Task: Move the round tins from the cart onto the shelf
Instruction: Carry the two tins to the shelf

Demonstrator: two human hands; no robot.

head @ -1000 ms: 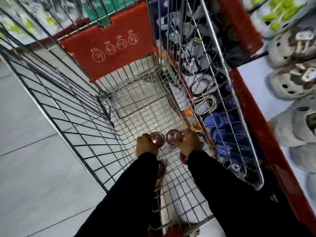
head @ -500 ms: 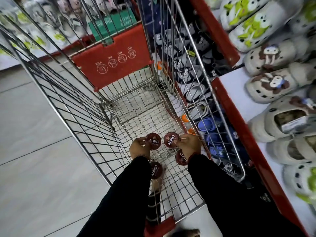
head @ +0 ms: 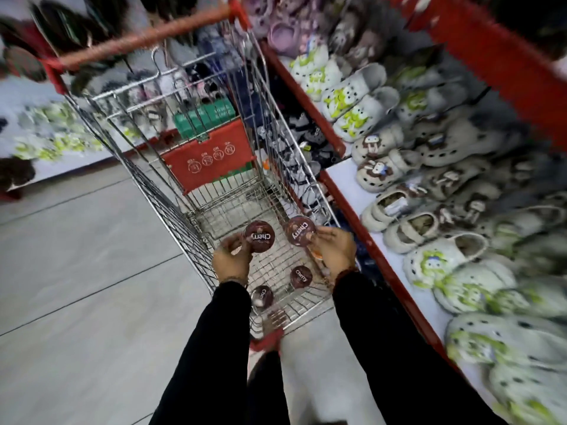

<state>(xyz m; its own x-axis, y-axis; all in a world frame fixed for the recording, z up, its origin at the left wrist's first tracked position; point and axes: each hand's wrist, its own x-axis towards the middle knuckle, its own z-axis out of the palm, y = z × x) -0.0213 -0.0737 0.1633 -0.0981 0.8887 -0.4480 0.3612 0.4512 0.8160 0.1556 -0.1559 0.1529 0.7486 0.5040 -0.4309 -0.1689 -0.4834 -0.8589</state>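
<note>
Each of my hands holds a round dark-red tin marked "Cherry" above the wire cart (head: 171, 191). My left hand (head: 230, 261) grips one tin (head: 259, 237) by its edge. A second tin (head: 300, 230) is gripped in my right hand (head: 334, 251), close to the cart's right wall. Two more tins lie flat on the cart floor below: one (head: 300, 276) under my right hand, one (head: 262, 296) beside my left sleeve. The white shelf (head: 346, 185) with a red front edge runs along the right of the cart.
The shelf is packed with rows of white, green-faced and brown-trimmed clogs (head: 365, 118). A red child-seat flap (head: 211, 157) closes the cart's far end under a red handle (head: 144, 41). Grey tiled floor (head: 76, 271) lies to the left. More footwear displays stand at the far left.
Both hands have lifted their tins up from the cart floor toward me. The view has tilted up and right, bringing more of the shelf into sight.
</note>
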